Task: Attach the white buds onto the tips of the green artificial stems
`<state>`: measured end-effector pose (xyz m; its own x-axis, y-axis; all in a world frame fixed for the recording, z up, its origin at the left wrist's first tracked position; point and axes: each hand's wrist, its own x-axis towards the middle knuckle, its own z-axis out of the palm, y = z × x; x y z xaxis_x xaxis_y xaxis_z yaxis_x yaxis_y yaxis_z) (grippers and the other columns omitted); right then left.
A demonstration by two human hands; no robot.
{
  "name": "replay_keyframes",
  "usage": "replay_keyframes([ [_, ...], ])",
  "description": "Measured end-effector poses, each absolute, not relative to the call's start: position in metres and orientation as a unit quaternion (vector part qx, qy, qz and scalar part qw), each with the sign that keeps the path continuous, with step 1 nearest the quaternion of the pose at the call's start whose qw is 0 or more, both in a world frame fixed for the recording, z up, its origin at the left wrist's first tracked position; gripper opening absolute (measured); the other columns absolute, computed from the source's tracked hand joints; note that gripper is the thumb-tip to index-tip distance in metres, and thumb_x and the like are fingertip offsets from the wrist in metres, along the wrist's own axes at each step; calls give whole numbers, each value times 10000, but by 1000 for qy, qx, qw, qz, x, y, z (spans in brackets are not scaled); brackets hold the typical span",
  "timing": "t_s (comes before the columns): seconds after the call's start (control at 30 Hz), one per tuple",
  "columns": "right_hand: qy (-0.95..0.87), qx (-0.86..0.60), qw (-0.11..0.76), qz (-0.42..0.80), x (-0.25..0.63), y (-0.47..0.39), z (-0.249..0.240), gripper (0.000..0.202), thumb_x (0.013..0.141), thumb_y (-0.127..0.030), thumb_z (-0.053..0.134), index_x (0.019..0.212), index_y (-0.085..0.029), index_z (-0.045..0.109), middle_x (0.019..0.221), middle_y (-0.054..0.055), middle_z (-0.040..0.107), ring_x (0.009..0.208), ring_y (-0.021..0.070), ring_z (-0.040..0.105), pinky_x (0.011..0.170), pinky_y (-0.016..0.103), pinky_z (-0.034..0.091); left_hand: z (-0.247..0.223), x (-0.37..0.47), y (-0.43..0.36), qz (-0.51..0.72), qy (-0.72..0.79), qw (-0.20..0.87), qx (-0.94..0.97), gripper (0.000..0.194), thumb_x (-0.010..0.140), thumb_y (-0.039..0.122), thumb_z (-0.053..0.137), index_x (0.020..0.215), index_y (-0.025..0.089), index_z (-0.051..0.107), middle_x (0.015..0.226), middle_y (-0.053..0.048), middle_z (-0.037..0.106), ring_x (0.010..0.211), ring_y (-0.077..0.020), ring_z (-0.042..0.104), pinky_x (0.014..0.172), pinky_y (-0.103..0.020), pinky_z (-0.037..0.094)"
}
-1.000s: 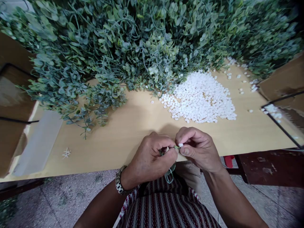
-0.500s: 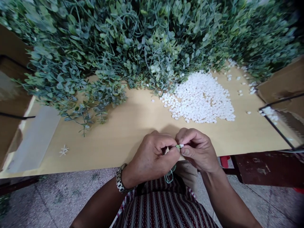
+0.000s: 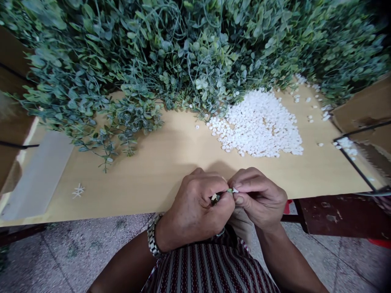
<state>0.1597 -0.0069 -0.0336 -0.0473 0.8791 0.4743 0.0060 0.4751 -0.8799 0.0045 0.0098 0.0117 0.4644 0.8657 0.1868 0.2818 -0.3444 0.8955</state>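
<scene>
My left hand is closed in a pinch on a thin green plastic stem, with most of the stem hidden in the fist. Facing it, my right hand pinches a small white plastic piece between thumb and forefinger. The white piece meets the stem's green tip, right at the gap between the two hands. Both hands are just above the table's front edge. Beyond them lies a heap of small white plastic pieces.
A big mass of artificial greenery covers the back of the table. A white star-shaped piece and a pale strip lie at left. Torn cardboard and a black wire frame stand at right.
Both hands have stayed close together, with the right shifting slightly to the right. The white piece now shows more clearly at the stem's tip. The view has shifted a little.
</scene>
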Motion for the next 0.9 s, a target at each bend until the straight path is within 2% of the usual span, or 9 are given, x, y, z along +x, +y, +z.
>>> replay_keyframes([
  [0.17, -632, -357, 583, 365, 163, -9, -37, 181, 811, -187, 596, 949, -259, 689, 783, 49, 646, 703, 169, 592, 596, 323, 478, 11, 3, 9, 356, 380, 393, 758, 293, 738, 69, 447, 511, 163, 287, 506, 67, 279, 488, -66, 272, 560, -266, 275],
  [0.37, -547, -328, 562, 526, 164, -3, -33, 47, 765, -218, 669, 803, -227, 693, 678, 10, 598, 620, 122, 547, 547, 256, 445, 11, 0, 8, 318, 357, 322, 817, 217, 712, 48, 457, 538, 148, 373, 532, 62, 316, 524, -74, 290, 581, -278, 260],
  [0.5, -525, -308, 522, 598, 168, 0, -32, 51, 723, -245, 716, 757, -218, 689, 663, 4, 592, 599, 111, 539, 544, 250, 450, 13, -3, 10, 282, 323, 289, 856, 242, 734, 40, 429, 520, 146, 392, 526, 54, 335, 528, -82, 286, 576, -281, 260],
  [0.7, -542, -302, 491, 612, 171, 2, -29, 48, 719, -259, 724, 734, -217, 707, 638, 0, 600, 593, 105, 546, 547, 253, 451, 12, -8, 11, 256, 298, 255, 884, 231, 732, 40, 412, 530, 150, 422, 532, 44, 356, 533, -94, 282, 597, -285, 288],
  [0.9, -535, -294, 505, 610, 168, 1, -28, 47, 725, -195, 717, 765, -219, 721, 654, 0, 617, 621, 99, 566, 573, 247, 469, 7, -8, 12, 272, 293, 244, 883, 238, 736, 38, 415, 527, 151, 424, 531, 41, 339, 532, -97, 274, 592, -288, 294],
])
